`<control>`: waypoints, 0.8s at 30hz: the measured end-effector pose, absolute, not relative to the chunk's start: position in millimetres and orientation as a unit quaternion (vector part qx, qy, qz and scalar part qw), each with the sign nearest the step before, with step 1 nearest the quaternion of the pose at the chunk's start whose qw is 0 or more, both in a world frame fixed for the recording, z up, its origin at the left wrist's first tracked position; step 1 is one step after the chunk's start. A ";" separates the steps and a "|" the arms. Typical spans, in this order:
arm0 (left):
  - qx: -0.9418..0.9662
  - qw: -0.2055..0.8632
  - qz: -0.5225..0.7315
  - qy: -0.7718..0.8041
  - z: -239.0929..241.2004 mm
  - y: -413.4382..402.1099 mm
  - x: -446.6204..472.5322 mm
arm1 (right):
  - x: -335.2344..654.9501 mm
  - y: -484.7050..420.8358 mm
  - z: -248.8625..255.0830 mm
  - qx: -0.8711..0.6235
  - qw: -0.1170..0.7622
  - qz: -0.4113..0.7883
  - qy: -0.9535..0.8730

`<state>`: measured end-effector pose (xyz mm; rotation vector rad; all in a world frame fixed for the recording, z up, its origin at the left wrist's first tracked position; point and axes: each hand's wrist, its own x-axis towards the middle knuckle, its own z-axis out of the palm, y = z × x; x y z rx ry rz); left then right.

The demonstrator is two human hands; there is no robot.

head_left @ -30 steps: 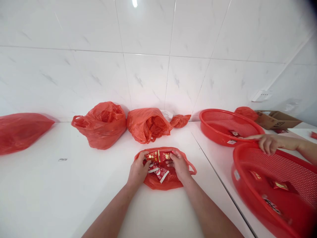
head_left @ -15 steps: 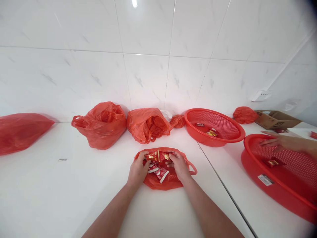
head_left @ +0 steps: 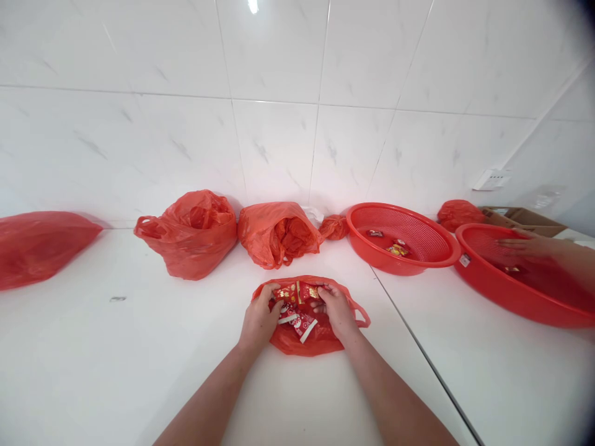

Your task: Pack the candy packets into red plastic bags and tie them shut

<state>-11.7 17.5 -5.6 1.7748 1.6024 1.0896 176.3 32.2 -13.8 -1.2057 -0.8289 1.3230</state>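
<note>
A small red plastic bag (head_left: 302,342) lies open on the white table in front of me, with several red snack packets (head_left: 297,319) on it. My left hand (head_left: 258,322) and my right hand (head_left: 338,311) rest on the bag. Between them, the fingers of both pinch one red-and-gold packet (head_left: 297,292) at its two ends.
Two fuller red bags (head_left: 190,232) (head_left: 277,234) stand against the tiled wall, another red bag (head_left: 39,244) lies far left. Two red mesh baskets (head_left: 402,260) (head_left: 506,291) sit at right; another person's hand (head_left: 530,248) reaches into the nearer-right one. A cardboard box (head_left: 523,218) sits behind.
The other person has slid the two red baskets: one moved left toward the bags, the other moved back and to the right. My hands have stayed on the packet.
</note>
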 end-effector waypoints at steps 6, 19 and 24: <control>0.643 0.256 0.414 0.591 -5.7 17.2 -11.4 | 176.0 31.5 -13.5 -0.503 0.549 0.561 -0.363; 0.619 0.287 0.438 0.586 -8.8 19.0 -11.8 | 173.9 28.7 -10.5 -0.509 0.535 0.558 -0.379; 0.621 0.279 0.445 0.583 -8.5 18.6 -11.8 | 174.3 27.5 -9.1 -0.515 0.529 0.554 -0.385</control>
